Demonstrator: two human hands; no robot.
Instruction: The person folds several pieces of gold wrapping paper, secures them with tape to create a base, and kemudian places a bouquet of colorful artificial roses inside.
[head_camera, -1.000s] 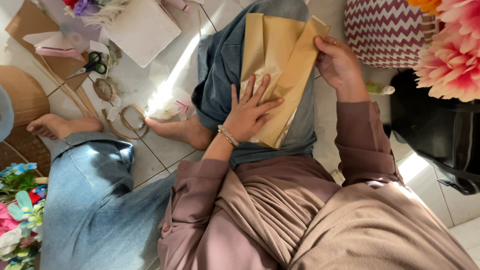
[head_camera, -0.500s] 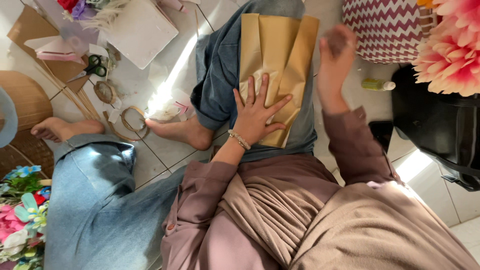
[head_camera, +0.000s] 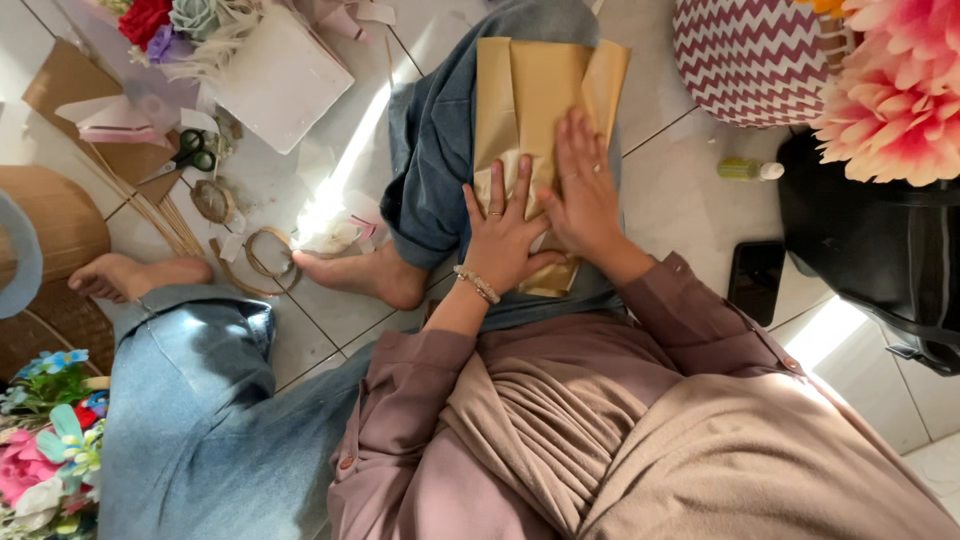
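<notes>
Tiled floor (head_camera: 690, 190), sunlit in patches; person seated on it in a mauve shirt (head_camera: 560, 420) and blue jeans (head_camera: 190, 420), one leg stretched forward with folded brown paper (head_camera: 530, 100) lying along the thigh. Left hand (head_camera: 505, 235) lies flat on the paper's near end, fingers spread; right hand (head_camera: 585, 190) lies flat just beside it, touching, fingers pressed together, pointing away. Farther out: black phone (head_camera: 757, 280) and small green bottle (head_camera: 748, 170) to the right, scissors (head_camera: 190, 155) and cane rings (head_camera: 262, 255) to the left, zigzag-patterned cushion (head_camera: 750, 55) beyond.
</notes>
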